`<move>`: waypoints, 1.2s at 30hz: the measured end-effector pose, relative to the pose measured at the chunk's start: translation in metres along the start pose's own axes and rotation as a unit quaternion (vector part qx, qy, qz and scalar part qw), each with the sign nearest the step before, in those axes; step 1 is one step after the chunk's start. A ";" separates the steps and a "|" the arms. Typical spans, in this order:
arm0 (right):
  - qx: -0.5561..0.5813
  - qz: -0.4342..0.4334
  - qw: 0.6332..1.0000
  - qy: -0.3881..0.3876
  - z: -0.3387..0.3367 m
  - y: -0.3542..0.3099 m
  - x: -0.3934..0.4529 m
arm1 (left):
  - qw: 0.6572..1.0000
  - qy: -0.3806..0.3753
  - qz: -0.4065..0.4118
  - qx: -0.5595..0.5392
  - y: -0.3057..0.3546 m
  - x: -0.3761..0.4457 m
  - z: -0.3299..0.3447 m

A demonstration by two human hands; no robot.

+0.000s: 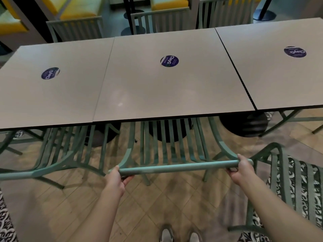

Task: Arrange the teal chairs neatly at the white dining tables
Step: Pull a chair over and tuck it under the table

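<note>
Both hands wrapped on top rail: left hand [114,179], right hand [240,169]. Teal chair [167,149] lower centre, seat under middle white table [167,88]. Risk: uneven push skews it into left neighbour chair [57,154].

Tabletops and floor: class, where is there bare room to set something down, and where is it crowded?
Each white table is bare around its round sticker. The wood floor between the person's arms is open. Under the tables it is crowded with chair legs; both hands, left hand and right hand, grip the middle chair.
</note>
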State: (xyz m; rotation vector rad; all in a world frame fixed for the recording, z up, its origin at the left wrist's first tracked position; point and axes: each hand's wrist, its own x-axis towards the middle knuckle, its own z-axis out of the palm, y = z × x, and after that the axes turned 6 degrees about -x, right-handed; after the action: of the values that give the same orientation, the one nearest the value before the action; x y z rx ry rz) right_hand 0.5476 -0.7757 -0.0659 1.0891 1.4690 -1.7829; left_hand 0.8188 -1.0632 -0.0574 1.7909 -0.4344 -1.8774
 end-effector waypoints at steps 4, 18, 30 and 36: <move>-0.005 -0.006 1.000 0.002 0.000 0.001 0.001 | 1.000 0.006 -0.006 0.005 0.000 0.004 0.000; -0.012 0.005 1.000 0.012 -0.001 -0.005 -0.001 | 1.000 -0.005 -0.001 -0.012 -0.003 0.001 -0.002; -0.007 0.002 1.000 0.005 -0.004 -0.005 -0.002 | 1.000 -0.013 0.003 0.011 -0.004 -0.004 -0.004; -0.016 -0.008 1.000 0.014 -0.003 -0.004 0.002 | 1.000 -0.011 0.006 0.017 -0.006 -0.002 -0.002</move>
State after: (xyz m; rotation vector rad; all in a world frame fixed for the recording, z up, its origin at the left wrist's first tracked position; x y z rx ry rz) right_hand 0.5441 -0.7720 -0.0664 1.0933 1.5212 -1.7564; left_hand 0.8201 -1.0573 -0.0594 1.7864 -0.4886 -1.8939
